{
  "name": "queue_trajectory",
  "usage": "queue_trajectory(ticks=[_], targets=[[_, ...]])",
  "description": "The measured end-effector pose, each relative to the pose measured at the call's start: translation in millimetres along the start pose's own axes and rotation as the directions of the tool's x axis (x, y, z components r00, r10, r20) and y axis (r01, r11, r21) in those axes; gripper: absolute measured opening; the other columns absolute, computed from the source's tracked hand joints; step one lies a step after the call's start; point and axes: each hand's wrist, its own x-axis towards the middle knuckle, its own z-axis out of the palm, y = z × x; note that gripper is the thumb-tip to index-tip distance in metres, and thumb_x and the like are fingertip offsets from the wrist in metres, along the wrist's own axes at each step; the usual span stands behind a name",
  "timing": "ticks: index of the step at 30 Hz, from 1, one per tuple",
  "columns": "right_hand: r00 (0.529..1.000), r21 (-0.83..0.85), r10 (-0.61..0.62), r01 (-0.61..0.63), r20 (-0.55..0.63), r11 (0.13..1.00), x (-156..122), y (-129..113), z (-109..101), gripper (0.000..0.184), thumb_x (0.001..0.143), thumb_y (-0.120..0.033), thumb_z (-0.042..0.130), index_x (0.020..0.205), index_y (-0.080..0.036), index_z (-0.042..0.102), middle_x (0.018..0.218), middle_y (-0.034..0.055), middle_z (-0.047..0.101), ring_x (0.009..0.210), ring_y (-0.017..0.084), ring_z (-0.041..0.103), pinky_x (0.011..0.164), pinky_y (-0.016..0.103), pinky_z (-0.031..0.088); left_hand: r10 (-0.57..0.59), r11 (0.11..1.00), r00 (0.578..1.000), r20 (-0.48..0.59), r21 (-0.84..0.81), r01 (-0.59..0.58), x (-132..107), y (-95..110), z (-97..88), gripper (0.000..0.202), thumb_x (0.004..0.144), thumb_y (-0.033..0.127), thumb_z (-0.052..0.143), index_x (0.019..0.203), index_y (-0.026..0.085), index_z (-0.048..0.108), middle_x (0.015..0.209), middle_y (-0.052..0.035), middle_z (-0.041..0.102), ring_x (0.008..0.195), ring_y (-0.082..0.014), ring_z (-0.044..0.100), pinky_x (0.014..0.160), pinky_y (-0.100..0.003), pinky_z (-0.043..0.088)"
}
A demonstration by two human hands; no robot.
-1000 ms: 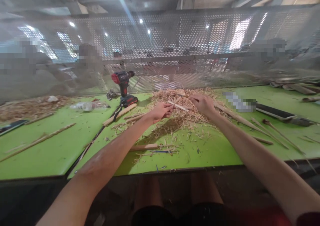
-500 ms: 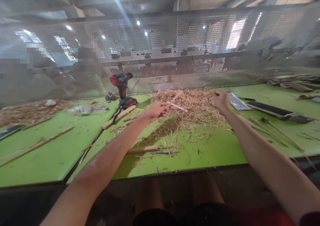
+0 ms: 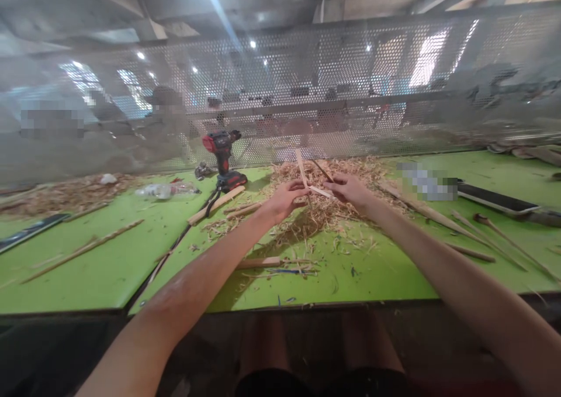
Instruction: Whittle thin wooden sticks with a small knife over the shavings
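Over the pile of wood shavings [image 3: 326, 216], my left hand [image 3: 287, 201] pinches pale wooden strips. One pale strip [image 3: 301, 164] slants up and away from its fingertips, while another [image 3: 321, 192] points toward my right hand. My right hand [image 3: 350, 190] is closed, with a thin brown stick [image 3: 322, 169] sticking out past its fingers toward the upper left. Its fingertips come close to the end of the second pale strip; whether they touch cannot be made out.
A cordless drill [image 3: 223, 160] stands behind my left hand. Wooden pieces [image 3: 260, 262] lie on the green table [image 3: 377, 274]. To the right are a dark flat device [image 3: 497, 197] and several thin sticks [image 3: 491, 239]. A perforated screen [image 3: 280, 110] runs along the back.
My right hand has moved left from the right edge of the shavings to beside my left hand, now with a brown stick. The pale strip at my left hand stands more upright.
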Motion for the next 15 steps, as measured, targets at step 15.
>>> queue_trajectory(ticks=[15], targets=[[0.994,0.368,0.082,-0.103,0.071,0.924,-1,-6,-14,0.039,0.098,-0.045,0.081,0.076,-0.019,0.061,0.059,-0.0057,0.037,0.052,0.009,0.029,0.049,0.026,0.025,0.061,0.992,0.991,0.122,0.101,-0.074,2,10,-19.9,0.029,0.079,-0.002,0.080,0.104,0.012,0.082,0.095,-0.0100,0.081,0.080,-0.0153,0.074,0.073,-0.027,0.058]])
